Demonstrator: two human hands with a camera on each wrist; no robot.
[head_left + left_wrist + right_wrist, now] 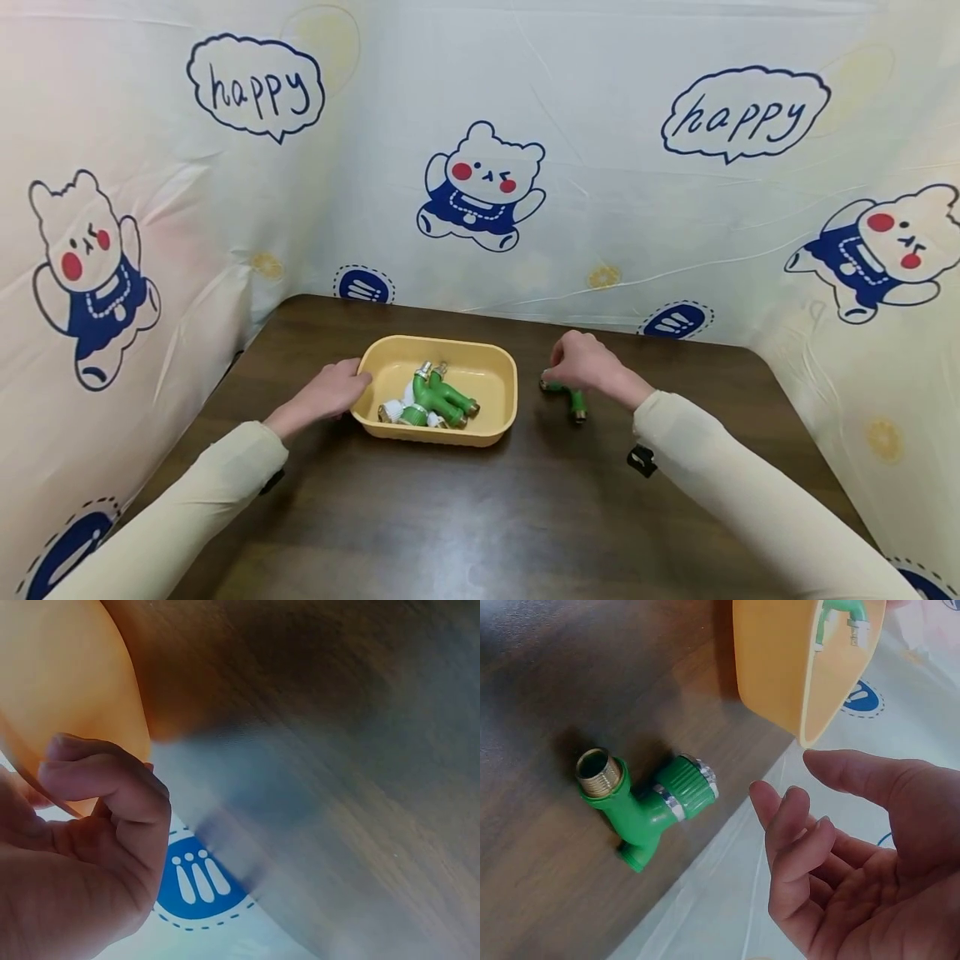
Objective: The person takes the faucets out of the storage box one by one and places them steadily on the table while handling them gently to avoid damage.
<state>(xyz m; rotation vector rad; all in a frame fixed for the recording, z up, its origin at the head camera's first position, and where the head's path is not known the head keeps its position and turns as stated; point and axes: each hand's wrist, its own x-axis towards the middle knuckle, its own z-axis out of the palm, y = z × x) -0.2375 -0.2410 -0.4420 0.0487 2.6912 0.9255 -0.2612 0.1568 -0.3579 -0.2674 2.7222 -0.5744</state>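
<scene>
A yellow plastic tub (486,385) stands on the table, with several green pipe fittings (425,396) inside, some with metal ends and white parts. My left hand (339,390) grips the tub's left rim; in the left wrist view, the curled fingers (112,776) are at its edge. To the right of the tub lies a green valve fitting (634,814) with a brass threaded end and a ribbed knob. Over it hovers my right hand (588,362), holding nothing. The right wrist view shows its bent fingers (791,847) apart from the thumb and clear of the fitting.
The brown wooden table (450,517) reaches back to a pale printed cloth (600,208) that hangs behind it and on both sides. Cartoon bears and lettering cover the cloth.
</scene>
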